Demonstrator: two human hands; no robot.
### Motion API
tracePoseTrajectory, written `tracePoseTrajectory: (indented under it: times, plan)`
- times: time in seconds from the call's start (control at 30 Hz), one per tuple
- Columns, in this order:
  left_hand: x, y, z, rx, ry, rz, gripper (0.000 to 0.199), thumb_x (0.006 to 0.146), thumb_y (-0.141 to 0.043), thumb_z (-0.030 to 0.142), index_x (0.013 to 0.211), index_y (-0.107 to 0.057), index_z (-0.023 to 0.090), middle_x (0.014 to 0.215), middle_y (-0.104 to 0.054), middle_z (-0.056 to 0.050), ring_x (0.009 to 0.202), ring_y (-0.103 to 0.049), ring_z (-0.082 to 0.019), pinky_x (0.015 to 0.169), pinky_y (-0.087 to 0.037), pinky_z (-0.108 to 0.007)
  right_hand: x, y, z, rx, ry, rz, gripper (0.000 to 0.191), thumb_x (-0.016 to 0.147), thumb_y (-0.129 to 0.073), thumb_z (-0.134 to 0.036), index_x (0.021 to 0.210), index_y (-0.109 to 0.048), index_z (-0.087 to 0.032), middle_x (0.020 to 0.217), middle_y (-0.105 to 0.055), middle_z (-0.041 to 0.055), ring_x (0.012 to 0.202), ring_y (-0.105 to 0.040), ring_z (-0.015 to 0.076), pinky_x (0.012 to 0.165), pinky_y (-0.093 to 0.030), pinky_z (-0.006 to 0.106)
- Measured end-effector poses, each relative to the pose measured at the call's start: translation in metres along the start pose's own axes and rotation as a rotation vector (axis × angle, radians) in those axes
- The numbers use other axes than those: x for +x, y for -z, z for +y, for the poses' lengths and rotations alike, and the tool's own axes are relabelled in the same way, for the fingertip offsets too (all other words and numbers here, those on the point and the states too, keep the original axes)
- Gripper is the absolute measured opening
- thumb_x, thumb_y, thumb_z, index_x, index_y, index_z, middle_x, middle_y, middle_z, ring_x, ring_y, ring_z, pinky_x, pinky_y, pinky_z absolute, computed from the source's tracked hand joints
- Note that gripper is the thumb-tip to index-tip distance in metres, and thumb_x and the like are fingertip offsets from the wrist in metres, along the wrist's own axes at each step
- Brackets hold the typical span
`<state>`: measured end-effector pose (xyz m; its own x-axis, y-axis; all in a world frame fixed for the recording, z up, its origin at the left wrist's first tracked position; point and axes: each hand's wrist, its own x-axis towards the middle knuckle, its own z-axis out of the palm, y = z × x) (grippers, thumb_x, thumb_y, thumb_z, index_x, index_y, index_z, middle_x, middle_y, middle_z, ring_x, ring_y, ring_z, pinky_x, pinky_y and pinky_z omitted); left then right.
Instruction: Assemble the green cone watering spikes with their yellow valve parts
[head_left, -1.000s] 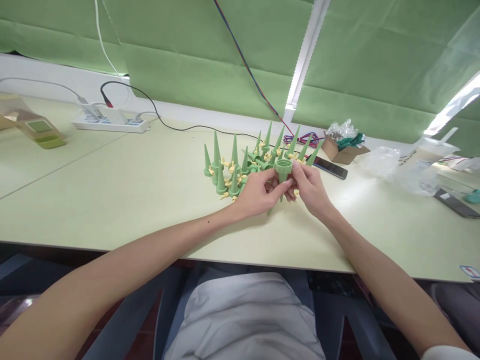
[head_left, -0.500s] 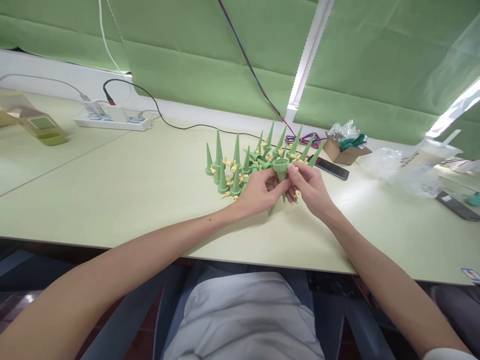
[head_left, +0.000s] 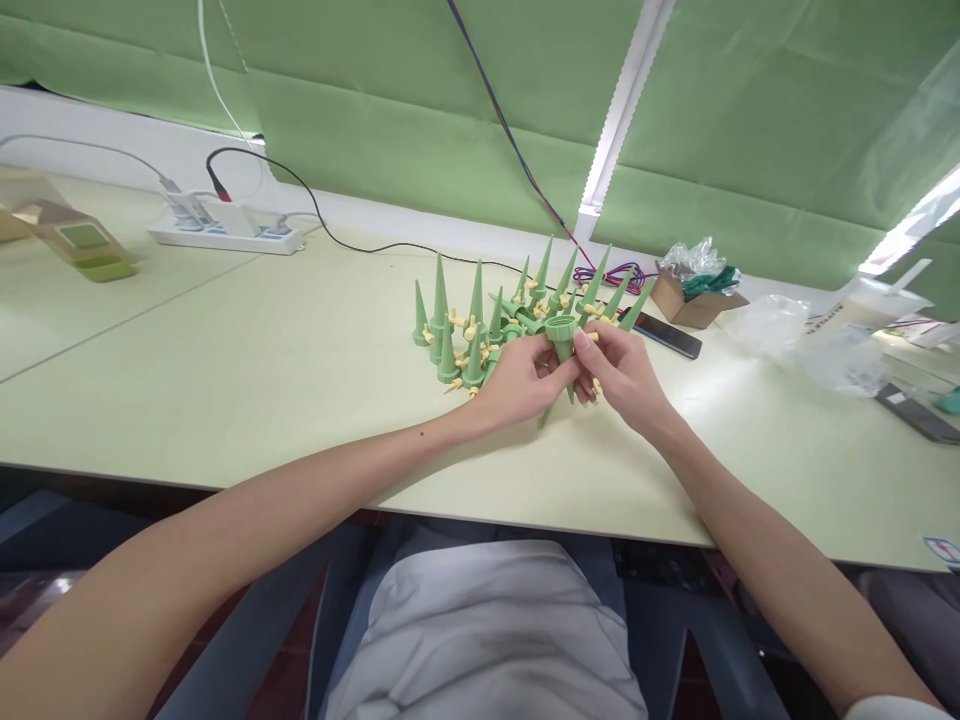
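Observation:
Between my two hands is a green plastic plant watering spike (head_left: 561, 332), its threaded round opening up and its tip down. My left hand (head_left: 525, 382) is closed around the lower part of the cone. On the other side my right hand (head_left: 616, 370) pinches near the collar, with a small yellow valve piece (head_left: 592, 336) showing at its fingers. Behind the hands, several more green spikes (head_left: 447, 350) stand tip up in a cluster. Small yellow valves (head_left: 470, 328) stick out of them or lie among them. The fingers hide part of the cluster.
A dark phone (head_left: 667, 334) lies right of the cluster, near a small cardboard box (head_left: 697, 307) with plastic and green material. Farther right are a drink cup (head_left: 855, 308) and plastic bag (head_left: 772, 325). A power strip (head_left: 225, 238) stands at the back left.
The view has shifted slightly. Both hands keep hold of the same spike in nearly the same pose; I see no other clear change.

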<state>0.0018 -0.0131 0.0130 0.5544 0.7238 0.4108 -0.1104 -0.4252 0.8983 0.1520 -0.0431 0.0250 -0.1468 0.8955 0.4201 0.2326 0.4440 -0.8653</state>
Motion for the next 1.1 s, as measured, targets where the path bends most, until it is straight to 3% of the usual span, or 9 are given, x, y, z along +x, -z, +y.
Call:
tracePoseTrajectory:
  times: [0.37,0.7,1.1]
  plan:
    - [0.001,0.000,0.000,0.047,0.019,0.006,0.027,0.088,-0.062,0.036,0.074,-0.063,0.012,0.070,-0.072,-0.006,0.054,-0.061,-0.009,0.056,-0.049,-0.021,0.000,0.001,0.003,-0.018,0.020,-0.021,0.043,0.090,-0.062,-0.055,0.068,-0.045,-0.022,0.047,-0.047,-0.0056,0.037,-0.048,0.0110,0.037,-0.038,0.027]
    - [0.002,0.003,-0.009,0.324,0.032,0.008,0.031,0.090,-0.051,0.031,0.069,-0.064,0.013,0.062,-0.065,-0.003,0.049,-0.052,-0.009,0.049,-0.038,-0.022,0.001,0.003,0.005,-0.174,0.031,-0.018,0.046,0.090,-0.058,-0.060,0.068,-0.043,-0.022,0.047,-0.049,-0.0047,0.039,-0.051,0.0120,0.039,-0.038,0.028]
    - [0.004,0.004,-0.015,0.380,0.005,0.032,0.039,0.087,-0.052,0.034,0.053,-0.043,0.018,0.048,-0.044,0.003,0.047,-0.038,-0.008,0.048,-0.029,-0.026,0.001,0.004,0.005,-0.328,0.015,0.002,0.048,0.093,-0.050,-0.062,0.067,-0.041,-0.023,0.048,-0.049,-0.0034,0.041,-0.053,0.0132,0.043,-0.038,0.028]
